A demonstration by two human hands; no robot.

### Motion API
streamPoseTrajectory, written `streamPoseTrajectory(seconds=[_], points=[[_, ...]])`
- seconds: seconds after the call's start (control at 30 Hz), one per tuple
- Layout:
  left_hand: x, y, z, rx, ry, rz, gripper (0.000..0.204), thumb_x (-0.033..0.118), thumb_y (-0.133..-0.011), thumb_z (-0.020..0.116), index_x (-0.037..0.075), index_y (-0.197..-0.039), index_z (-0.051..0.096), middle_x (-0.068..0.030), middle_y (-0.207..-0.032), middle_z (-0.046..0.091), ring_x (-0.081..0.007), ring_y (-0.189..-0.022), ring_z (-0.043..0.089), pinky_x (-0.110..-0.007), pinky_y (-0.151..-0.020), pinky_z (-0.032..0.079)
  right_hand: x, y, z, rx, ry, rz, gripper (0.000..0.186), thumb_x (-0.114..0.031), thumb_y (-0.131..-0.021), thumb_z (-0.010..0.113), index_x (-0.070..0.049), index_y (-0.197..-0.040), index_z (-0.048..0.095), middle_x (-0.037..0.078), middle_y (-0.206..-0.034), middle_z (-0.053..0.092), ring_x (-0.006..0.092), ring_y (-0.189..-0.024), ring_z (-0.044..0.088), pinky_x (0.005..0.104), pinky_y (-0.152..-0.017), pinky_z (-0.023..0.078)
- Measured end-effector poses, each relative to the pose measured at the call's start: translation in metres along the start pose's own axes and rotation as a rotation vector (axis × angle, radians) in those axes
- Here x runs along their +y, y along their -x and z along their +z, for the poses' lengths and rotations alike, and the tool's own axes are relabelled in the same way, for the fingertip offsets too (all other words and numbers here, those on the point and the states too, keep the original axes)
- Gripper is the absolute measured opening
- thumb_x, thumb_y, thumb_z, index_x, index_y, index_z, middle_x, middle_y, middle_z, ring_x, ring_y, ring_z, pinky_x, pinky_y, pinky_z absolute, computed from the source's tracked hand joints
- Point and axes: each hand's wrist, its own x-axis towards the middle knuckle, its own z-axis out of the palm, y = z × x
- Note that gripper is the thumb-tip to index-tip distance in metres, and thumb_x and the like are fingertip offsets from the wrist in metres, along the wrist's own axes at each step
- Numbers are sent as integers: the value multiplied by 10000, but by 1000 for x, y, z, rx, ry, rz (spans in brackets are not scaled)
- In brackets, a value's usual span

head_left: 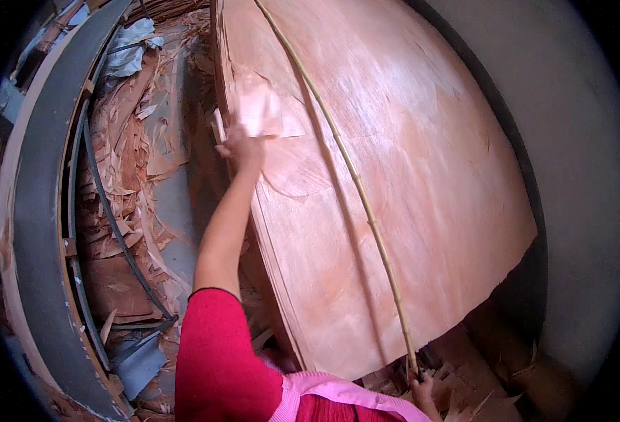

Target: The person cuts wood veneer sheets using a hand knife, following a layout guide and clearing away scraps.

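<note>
A tall stack of thin, pinkish-tan wood veneer sheets spreads out in front of me. My left hand reaches to its left edge, smeared by motion. Its fingers appear closed on a small pale veneer piece, blurred as well, which lies over the top sheet. Low in the picture, my right hand is wrapped round the near end of a long, thin bamboo stick. The stick runs up and away across the stack, and its shadow falls to its left on the veneer.
Torn veneer scraps are heaped on the floor to the left, beside a long grey board and dark bent strips. A grey wall rises at the right. More scraps lie at the lower right.
</note>
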Motion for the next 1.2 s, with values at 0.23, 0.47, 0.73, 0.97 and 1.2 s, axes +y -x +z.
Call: streamPoseTrajectory(seconds=[0.23, 0.47, 0.73, 0.97, 1.2], points=[[-90, 71, -102, 38, -327, 8, 548, 249, -790, 502, -21, -1247, 362, -244, -1337, 239, -433, -1274, 115, -656, -945, 108, 20, -11, 3, -35, 456, -138, 261, -183, -738, 618, -16, -937, 592, 107, -708, 608, 178, -630, 561, 317, -608, 452], [21, 174, -83, -63, 66, 622, 600, 420, -748, 575, 80, -1221, 432, -135, -1341, 335, -296, -1306, 155, -598, -1004, 20, -2, -22, 11, -117, 128, 87, 244, -189, -749, 640, -11, -913, 612, 23, -682, 583, 105, -630, 503, 265, -589, 425], [-59, 184, -91, 40, -47, 661, 277, 346, -820, 490, 160, -1003, 585, -42, -941, 620, -232, -901, 552, -492, -953, 268, 14, 14, 7, -76, -63, -77, 148, -164, -746, 643, -70, -658, 570, -60, -512, 434, 45, -438, 367, 231, -396, 270], [-60, 428, -163, -806, 31, 791, 399, 208, -857, 388, 156, -1252, 406, -94, -1241, 448, -246, -1032, 502, -472, -942, 312, 149, 42, -23, -48, -88, -98, 226, -182, -746, 641, 22, -840, 613, -45, -636, 494, 65, -601, 434, 247, -531, 384], [-61, 494, -192, -778, -425, 826, 436, 285, -852, 350, 232, -1284, 374, -157, -1317, 364, -333, -1008, 537, -446, -855, 419, 240, 29, -11, 64, 136, -315, 352, -317, -745, 618, -22, -937, 608, 150, -705, 613, 189, -620, 555, 317, -610, 443]])
